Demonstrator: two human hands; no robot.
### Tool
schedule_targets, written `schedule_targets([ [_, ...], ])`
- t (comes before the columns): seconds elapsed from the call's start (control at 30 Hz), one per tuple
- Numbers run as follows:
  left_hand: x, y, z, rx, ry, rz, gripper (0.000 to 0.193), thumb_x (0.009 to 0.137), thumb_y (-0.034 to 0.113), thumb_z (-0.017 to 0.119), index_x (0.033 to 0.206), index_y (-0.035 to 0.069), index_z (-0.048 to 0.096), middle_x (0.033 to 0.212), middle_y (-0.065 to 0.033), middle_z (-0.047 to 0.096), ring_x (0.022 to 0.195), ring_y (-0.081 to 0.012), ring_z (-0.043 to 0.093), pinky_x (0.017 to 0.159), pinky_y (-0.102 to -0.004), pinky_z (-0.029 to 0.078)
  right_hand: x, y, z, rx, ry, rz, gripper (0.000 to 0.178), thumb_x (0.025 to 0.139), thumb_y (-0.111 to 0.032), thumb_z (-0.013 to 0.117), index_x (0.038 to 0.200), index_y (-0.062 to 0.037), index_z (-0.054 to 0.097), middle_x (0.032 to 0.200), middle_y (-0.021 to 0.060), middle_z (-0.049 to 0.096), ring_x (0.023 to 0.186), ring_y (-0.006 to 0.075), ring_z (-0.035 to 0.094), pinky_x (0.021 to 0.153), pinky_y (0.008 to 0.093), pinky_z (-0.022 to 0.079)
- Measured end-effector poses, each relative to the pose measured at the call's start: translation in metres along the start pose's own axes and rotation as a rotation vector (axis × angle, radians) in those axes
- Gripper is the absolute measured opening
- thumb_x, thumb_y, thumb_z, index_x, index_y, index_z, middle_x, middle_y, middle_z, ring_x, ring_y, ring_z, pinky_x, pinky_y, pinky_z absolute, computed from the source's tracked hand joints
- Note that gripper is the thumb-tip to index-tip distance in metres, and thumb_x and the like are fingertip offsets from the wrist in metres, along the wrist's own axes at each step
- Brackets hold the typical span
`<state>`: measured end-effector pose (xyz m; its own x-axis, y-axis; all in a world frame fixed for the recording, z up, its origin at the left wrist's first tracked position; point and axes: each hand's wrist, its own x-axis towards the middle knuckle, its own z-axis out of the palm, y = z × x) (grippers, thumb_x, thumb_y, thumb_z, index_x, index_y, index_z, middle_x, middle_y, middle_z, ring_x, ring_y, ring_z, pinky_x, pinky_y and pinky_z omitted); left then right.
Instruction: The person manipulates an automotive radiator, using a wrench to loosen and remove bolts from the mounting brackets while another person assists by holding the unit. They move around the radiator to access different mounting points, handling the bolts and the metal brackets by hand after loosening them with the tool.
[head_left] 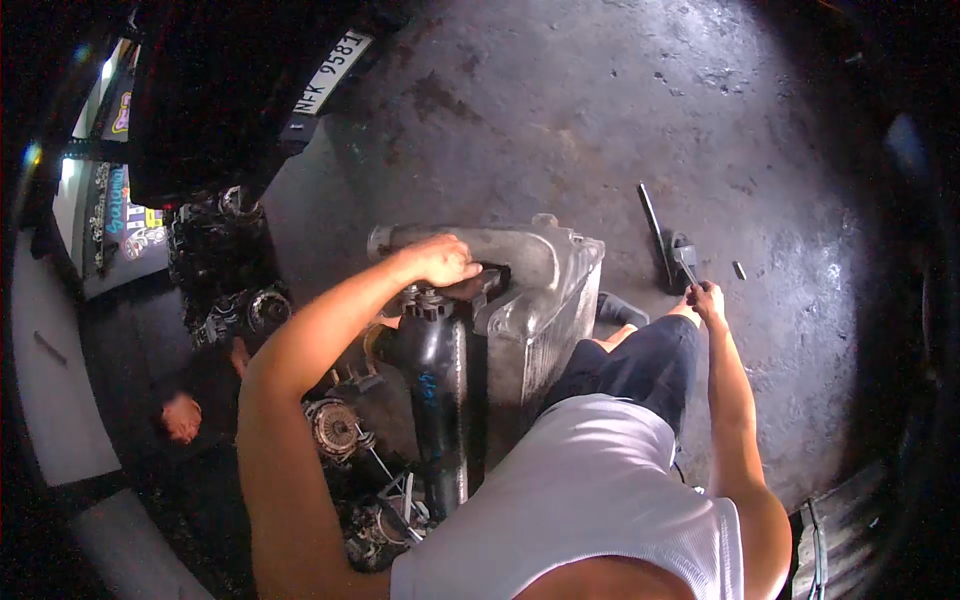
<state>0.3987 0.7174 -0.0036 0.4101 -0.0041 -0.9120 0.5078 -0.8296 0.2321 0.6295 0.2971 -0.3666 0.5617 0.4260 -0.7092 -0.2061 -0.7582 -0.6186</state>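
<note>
My left hand is closed at the top of a large grey metal cooler, beside its thick curved pipe. Its fingers curl by a dark part between the pipe and a black cylinder; what they hold is hidden. Low at my right side, my right hand is closed around a slim metal tool, whose far end reaches toward my shoe. The tool's exact kind is too small to tell.
A long metal bar and a small cylindrical piece lie on the dark floor by my foot. Engine parts, including a round clutch-like disc, crowd the left. Another person is at the far left. A dark vehicle carries a plate.
</note>
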Motion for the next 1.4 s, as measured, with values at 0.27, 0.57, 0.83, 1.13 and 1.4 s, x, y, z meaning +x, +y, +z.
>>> schedule_targets([
  [0.27, 0.003, -0.018, 0.014, 0.026, 0.205, 0.131, 0.058, 0.087, 0.055, 0.046, 0.086, 0.000, 0.067, 0.091, -0.0230, 0.064, 0.088, -0.0390, 0.062, 0.077, -0.0466, 0.048, -0.013, 0.060, -0.021, -0.083, 0.002, 0.253, 0.026, 0.083, -0.018, 0.055, 0.094, 0.0038, 0.063, 0.070, 0.0125, 0.066, 0.059, 0.0190, 0.065, 0.054, 0.0315, 0.053],
  [0.57, 0.002, -0.015, 0.014, 0.161, 0.227, 0.030, 0.058, 0.088, 0.053, 0.044, 0.081, 0.000, 0.067, 0.084, -0.0203, 0.066, 0.086, -0.0395, 0.062, 0.078, -0.0463, 0.048, -0.013, 0.073, -0.016, 0.042, 0.030, 0.253, 0.025, 0.081, -0.017, 0.056, 0.094, 0.0030, 0.063, 0.071, 0.0128, 0.066, 0.058, 0.0195, 0.065, 0.051, 0.0312, 0.052],
  [0.83, 0.025, -0.013, -0.023, -0.406, 0.486, -0.036, 0.055, 0.089, 0.052, 0.048, 0.083, 0.000, 0.066, 0.076, -0.0138, 0.065, 0.070, -0.0281, 0.062, 0.066, -0.0403, 0.047, 0.008, 0.040, 0.002, 0.358, -0.034, 0.151, 0.021, 0.084, -0.014, 0.054, 0.094, 0.0037, 0.062, 0.071, 0.0103, 0.063, 0.057, 0.0172, 0.061, 0.048, 0.0297, 0.048],
  [1.13, -0.055, -0.049, 0.013, -0.757, 0.620, -0.053, 0.055, 0.092, 0.056, 0.039, 0.120, 0.011, 0.055, 0.103, -0.0012, 0.057, 0.091, -0.0150, 0.054, 0.077, -0.0327, 0.045, -0.149, -0.301, 0.052, -0.042, -0.225, -0.919, 0.029, 0.082, -0.009, 0.054, 0.110, -0.0035, 0.057, 0.096, 0.0255, 0.061, 0.095, 0.0409, 0.058, 0.078, 0.0416, 0.047],
  [1.4, -0.072, -0.027, 0.087, -0.933, 0.761, -0.165, 0.085, 0.090, 0.066, 0.010, 0.137, 0.000, 0.037, 0.141, -0.0150, 0.038, 0.134, -0.0255, 0.030, 0.112, -0.0323, 0.016, -0.206, -0.405, 0.098, -0.275, -0.515, -1.227, 0.027, 0.073, -0.007, 0.056, 0.100, -0.0034, 0.051, 0.076, 0.0259, 0.060, 0.078, 0.0442, 0.059, 0.067, 0.0514, 0.045],
])
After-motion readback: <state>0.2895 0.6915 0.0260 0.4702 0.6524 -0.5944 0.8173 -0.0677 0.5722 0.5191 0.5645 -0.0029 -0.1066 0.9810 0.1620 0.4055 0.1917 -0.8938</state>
